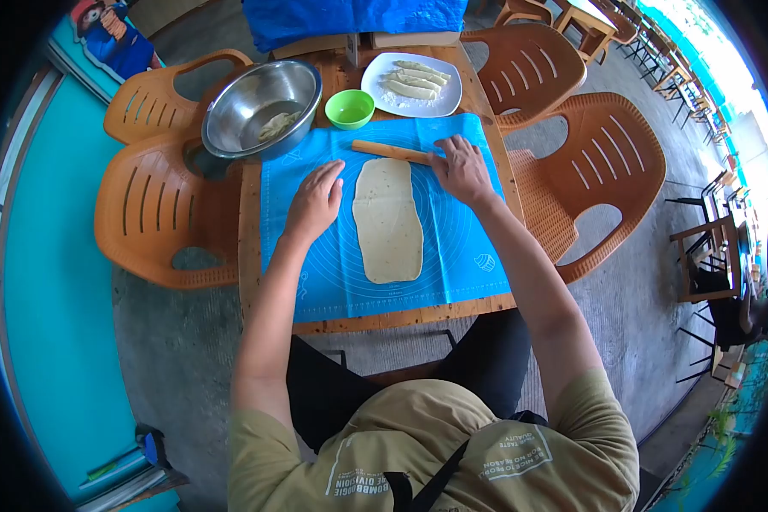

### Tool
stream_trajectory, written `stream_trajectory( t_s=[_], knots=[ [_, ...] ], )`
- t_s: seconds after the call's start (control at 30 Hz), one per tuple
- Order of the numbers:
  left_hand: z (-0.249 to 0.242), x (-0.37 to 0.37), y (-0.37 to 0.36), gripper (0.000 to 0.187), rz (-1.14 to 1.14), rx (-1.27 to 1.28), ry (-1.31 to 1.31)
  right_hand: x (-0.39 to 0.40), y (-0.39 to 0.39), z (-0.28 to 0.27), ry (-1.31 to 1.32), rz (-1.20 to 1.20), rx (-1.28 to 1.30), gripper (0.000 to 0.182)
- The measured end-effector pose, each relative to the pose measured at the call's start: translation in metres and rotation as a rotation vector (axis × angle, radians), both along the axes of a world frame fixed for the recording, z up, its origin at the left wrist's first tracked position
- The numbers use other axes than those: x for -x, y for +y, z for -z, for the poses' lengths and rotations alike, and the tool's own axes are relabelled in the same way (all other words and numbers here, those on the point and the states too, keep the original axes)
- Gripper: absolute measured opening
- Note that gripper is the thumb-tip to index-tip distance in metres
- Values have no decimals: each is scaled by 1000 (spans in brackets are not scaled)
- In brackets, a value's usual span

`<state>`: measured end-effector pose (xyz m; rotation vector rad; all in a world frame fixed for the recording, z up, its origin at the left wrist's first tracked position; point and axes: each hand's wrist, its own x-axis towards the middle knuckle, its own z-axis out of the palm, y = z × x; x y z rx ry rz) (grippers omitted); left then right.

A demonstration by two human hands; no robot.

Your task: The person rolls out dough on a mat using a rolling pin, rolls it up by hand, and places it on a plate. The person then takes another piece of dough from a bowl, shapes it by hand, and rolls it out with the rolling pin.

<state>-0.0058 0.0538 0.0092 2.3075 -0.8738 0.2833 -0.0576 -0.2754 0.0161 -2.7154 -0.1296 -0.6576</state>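
A long flat sheet of rolled dough [388, 222] lies lengthwise on the blue pastry mat [316, 273]. A wooden rolling pin [391, 153] lies across the dough's far end, slightly slanted. My right hand [465, 169] has hold of the pin's right end, which disappears under the thumb and fingers. To the left of the dough, my left hand [317, 200] is held over the mat with its fingers stretched forward. It holds nothing and is apart from the pin's left end.
Behind the mat stand a steel bowl [230, 111] with some dough in it, a small green bowl [350, 109] and a white plate [452, 98] of floured dough strips. Orange chairs [166, 209] flank the wooden table [252, 230]. Blue plastic [350, 21] covers something at the far end.
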Motion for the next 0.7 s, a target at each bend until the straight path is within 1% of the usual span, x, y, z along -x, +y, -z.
stream_trajectory(
  t_s=[0.13, 0.27, 0.33, 0.4, 0.5, 0.57, 0.63, 0.7],
  knots=[
    [2, 28, 24, 37, -17, -46, -75, 9, -10, 16, -53, -78, 41, 22],
    [-2, 66, 34, 40, -29, -115, 17, 0, -21, 25, -19, -54, 23, 22],
    [0, 81, 40, 43, -43, -157, 79, -2, -23, 22, -28, -69, 30, 22],
    [3, 93, 46, 43, -70, -161, 62, 3, -22, 17, -45, -45, 19, 22],
    [0, 107, 51, 45, -102, -153, 69, 18, -16, 5, -66, -152, 43, 22],
    [2, 113, 52, 49, -142, -68, -42, 31, -3, -9, -63, -215, 50, 22],
    [2, 118, 52, 52, -154, -54, -62, 44, 14, -19, -63, -304, 46, 21],
    [1, 119, 49, 54, -159, -42, -87, 50, 26, -20, -48, -326, 67, 20]
  ],
)
